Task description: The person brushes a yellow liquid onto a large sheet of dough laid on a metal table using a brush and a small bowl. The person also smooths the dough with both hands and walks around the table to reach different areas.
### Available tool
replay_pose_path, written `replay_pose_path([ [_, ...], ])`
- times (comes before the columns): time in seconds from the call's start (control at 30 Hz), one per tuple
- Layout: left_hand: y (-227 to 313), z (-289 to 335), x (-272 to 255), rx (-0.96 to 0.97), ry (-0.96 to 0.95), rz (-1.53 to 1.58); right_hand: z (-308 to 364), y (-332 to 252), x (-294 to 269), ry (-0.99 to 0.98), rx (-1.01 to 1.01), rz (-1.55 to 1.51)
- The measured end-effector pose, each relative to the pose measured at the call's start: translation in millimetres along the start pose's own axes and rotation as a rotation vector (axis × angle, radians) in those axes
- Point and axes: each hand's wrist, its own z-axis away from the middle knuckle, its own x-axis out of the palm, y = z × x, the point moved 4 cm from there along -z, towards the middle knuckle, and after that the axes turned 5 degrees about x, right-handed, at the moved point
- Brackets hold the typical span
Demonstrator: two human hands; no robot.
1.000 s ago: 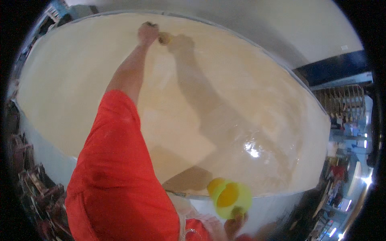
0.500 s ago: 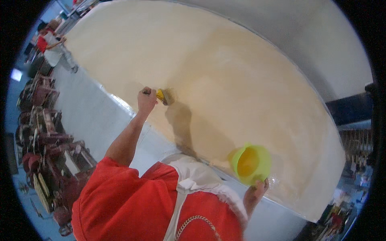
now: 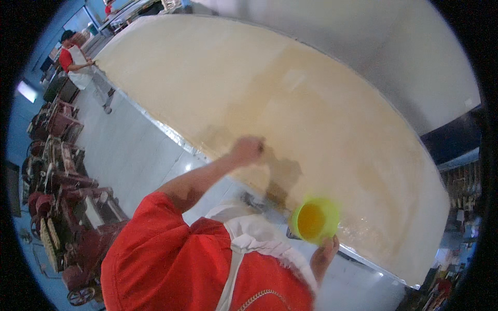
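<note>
A large cream-coloured panel (image 3: 197, 72) with a curved outline spreads out before me, marked by darker, wet-looking patches. My left hand (image 3: 249, 150) is closed and blurred by motion over its near part. The yellow-handled paintbrush it gripped in the earlier frame is mostly hidden now; only a dark bit shows at the fist. My right hand (image 3: 324, 252) grips a bright yellow-green bucket (image 3: 331, 213) by its lower side, at the panel's near edge. Amber liquid (image 3: 311, 220) shows inside the bucket, whose mouth tilts toward me.
A person in a red shirt and white apron (image 3: 78, 65) stands at the panel's far left end. Dark red metal frames or machines (image 3: 67, 171) line the left side of the grey floor (image 3: 135, 150). A pale wall-like surface (image 3: 415, 62) rises behind the panel.
My left hand has swept right and nearer to me, toward the bucket. The bucket has shifted slightly left in the picture. The view has also shifted a little.
</note>
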Motion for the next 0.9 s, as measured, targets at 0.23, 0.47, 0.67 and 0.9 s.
replay_pose_path([
  [0.23, 24, -120, -3, 0.38, -0.536, 0.638, 18, 0, 22, 0.285, -0.053, 0.145],
  [0.47, -109, -377, -40, 0.605, -0.289, 0.016, 15, 15, 69, 0.659, 0.042, -0.013],
  [0.67, -192, -576, -36, 0.384, -0.061, -0.404, 14, 19, 105, 0.892, 0.075, -0.197],
  [0.9, -168, -705, 19, 0.217, -0.091, -0.482, -35, -16, 152, 0.707, -0.085, 0.424],
])
